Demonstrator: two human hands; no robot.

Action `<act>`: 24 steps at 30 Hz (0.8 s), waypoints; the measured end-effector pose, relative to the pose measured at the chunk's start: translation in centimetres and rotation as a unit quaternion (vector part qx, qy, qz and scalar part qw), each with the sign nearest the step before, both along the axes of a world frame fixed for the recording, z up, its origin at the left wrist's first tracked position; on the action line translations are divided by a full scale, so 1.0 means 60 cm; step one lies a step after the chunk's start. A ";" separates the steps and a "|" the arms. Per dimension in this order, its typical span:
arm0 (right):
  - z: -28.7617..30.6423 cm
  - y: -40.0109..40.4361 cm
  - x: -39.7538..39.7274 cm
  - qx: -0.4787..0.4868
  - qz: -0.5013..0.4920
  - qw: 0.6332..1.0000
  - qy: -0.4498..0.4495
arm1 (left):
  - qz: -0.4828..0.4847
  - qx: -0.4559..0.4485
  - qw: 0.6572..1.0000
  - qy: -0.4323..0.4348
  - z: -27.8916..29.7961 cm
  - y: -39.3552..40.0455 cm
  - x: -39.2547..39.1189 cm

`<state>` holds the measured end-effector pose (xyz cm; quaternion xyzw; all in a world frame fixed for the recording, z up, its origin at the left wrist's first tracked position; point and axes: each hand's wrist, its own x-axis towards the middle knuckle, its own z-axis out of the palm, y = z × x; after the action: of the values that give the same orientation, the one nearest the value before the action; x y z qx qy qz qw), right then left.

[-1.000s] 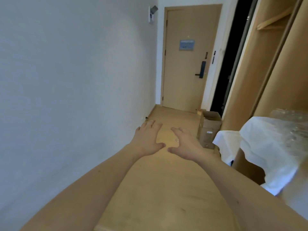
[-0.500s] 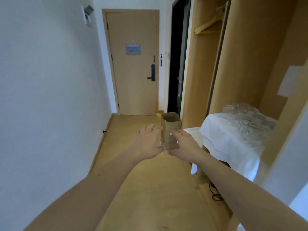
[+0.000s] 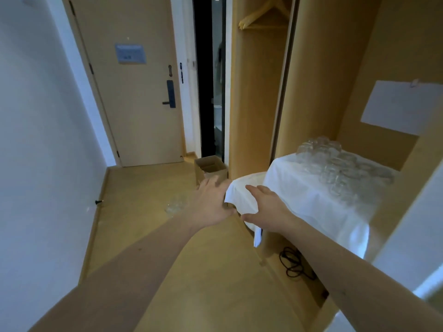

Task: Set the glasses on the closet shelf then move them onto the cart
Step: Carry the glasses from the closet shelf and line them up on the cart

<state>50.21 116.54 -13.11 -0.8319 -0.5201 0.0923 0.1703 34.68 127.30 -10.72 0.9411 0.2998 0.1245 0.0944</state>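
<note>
Fingers (image 3: 250, 188) — perhaps touching — cloth edge (image 3: 239, 200)

We see our left hand (image 3: 211, 202) and right hand (image 3: 268, 207) side by side ahead of us, reaching over the floor (image 3: 143, 212). To their right the closet shelf (image 3: 311, 202) carries a cloth (image 3: 299, 188), and the glasses (image 3: 335, 164) crowd together on its far part. A cardboard box (image 3: 211, 168) sits on the floor beyond our hands, before the door (image 3: 136, 116). A cable (image 3: 294, 264) lies under the shelf. A hanger (image 3: 263, 13) hangs high in the closet.
</note>
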 end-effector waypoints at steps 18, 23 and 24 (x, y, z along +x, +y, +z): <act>-0.036 0.176 0.319 0.002 -0.066 0.998 0.006 | -0.070 -0.015 0.997 0.036 -0.043 0.212 0.372; -0.038 0.204 0.422 0.003 -0.099 0.995 -0.002 | -0.110 -0.021 0.993 0.038 -0.040 0.241 0.487; -0.038 0.209 0.438 0.000 -0.105 0.994 0.001 | -0.115 -0.024 0.992 0.036 -0.040 0.246 0.505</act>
<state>76.48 129.06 -15.40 -0.8820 -0.4295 0.0745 0.1794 64.97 142.04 -13.13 0.9706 0.1961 0.0718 0.1195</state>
